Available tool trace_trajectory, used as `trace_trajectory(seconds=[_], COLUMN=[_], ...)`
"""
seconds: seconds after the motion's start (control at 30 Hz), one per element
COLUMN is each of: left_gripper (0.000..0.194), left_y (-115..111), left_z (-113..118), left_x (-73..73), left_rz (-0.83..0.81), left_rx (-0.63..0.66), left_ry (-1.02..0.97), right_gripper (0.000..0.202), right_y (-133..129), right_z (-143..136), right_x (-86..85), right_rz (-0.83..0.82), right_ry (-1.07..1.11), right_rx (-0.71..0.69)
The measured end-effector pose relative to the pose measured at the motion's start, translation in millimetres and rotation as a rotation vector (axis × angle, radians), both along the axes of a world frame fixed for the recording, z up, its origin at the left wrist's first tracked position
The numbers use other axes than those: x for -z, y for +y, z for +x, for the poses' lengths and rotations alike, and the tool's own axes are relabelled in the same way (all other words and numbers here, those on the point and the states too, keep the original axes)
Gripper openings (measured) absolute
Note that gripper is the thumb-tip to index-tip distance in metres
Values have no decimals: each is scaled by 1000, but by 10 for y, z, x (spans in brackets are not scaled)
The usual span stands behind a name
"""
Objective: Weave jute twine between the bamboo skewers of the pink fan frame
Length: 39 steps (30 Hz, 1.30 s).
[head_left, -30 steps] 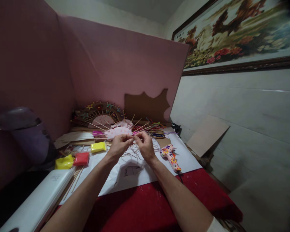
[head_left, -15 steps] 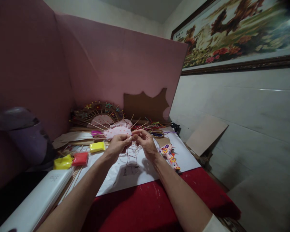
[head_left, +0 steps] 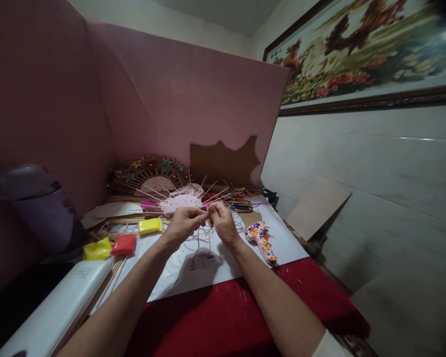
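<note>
My left hand and my right hand meet in front of a pink dotted fabric piece with thin sticks fanning out of it. Both hands are closed in pinches, fingertips nearly touching. What lies between the fingers is too small to make out. Thin brown string hangs and lies in loops beneath them, over the white sheet. To the right of my right hand lies a flower-patterned glue gun.
Yellow packet and red packet lie left of my hands, near a white case. Behind are scissors, a decorated stick arch and brown cardboard. A purple container stands far left.
My right hand has shifted slightly and its fingers are more bunched, with the fingertips drawn off the fabric's right edge. My left hand has moved slightly to the right.
</note>
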State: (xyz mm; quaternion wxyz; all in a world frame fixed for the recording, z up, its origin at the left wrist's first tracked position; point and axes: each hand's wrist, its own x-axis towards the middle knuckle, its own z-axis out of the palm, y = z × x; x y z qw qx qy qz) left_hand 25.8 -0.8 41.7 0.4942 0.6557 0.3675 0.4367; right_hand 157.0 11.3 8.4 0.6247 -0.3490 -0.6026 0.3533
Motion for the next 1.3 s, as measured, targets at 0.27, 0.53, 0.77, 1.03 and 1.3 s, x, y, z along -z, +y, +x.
trace_trajectory(seconds=[0.27,0.53,0.77,1.03,1.3], left_gripper=[27,27,33,37,38], left_y=[63,99,106,75,60], left_z=[-37,-70,-80,-94,-68], left_x=[-21,1,2,-1,35], left_rz=[137,31,48,27,-10], left_rx=[-191,-258,-219,-76,56], left_ry=[-77,-126,-117,44,74], right_gripper=[52,30,29,28,32], right_y=[-147,-188,-140,-45,-62], right_z=[-120,-146,-91,34,38], right_x=[-77,-68,-80,-97,-105], right_rz=[-365,-289,-235,-76,-134], right_ry=[102,-81,-144,-25,59], right_rx=[-243,-288,-282,-29,-132])
